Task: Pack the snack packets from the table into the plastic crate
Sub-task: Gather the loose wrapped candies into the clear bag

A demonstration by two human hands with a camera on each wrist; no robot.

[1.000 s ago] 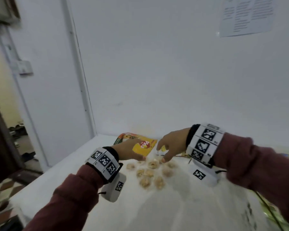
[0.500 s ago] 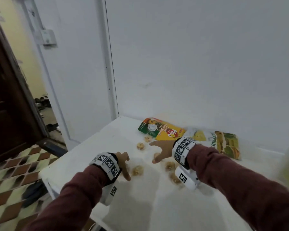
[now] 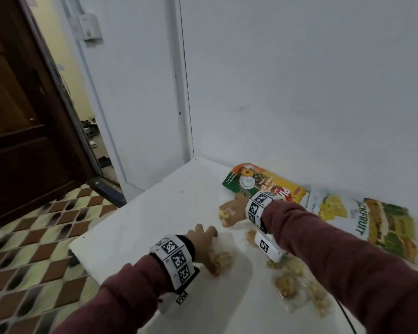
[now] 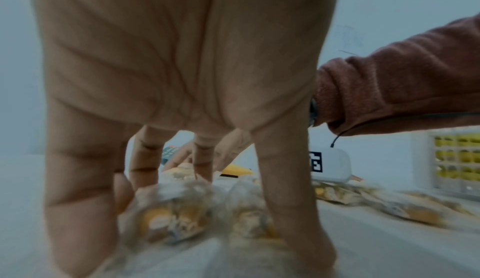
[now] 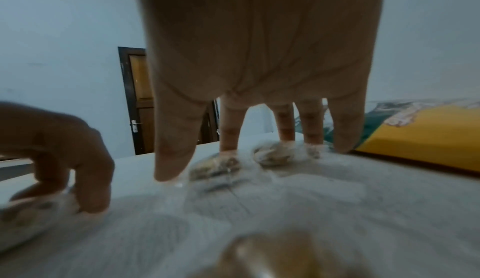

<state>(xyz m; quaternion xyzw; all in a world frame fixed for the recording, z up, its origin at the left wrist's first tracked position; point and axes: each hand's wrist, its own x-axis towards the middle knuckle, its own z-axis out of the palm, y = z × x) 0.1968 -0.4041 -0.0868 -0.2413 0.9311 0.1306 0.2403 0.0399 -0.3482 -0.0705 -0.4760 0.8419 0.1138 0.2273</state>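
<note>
Head view: the white bench (image 3: 140, 220) carries two big flat pouches, a yellow one (image 3: 263, 186) just beyond the right hand (image 3: 232, 210) and a jackfruit one (image 3: 372, 222) further off to its right, plus a scatter of small clear packets (image 3: 299, 285) under and behind both wrists. The crate (image 4: 457, 159) shows only in the left wrist view, well off to the right past the right sleeve. The left hand (image 3: 203, 247) is spread, its fingers (image 4: 293, 190) straddling one packet (image 4: 171, 212) and pressing the bench around it, not yet closed on it. The right fingers (image 5: 230, 126) come down straight onto two packets (image 5: 272, 153), thumb beside them; no pinch is visible. The main risk, as I judge it, is the slippery, crinkly film: closing flat fingers could skid a packet away or towards the near bench edge at the left, and it might drop to the tiled floor (image 3: 34, 261). Gathering several at once could also shed one on the way to the crate.
</note>
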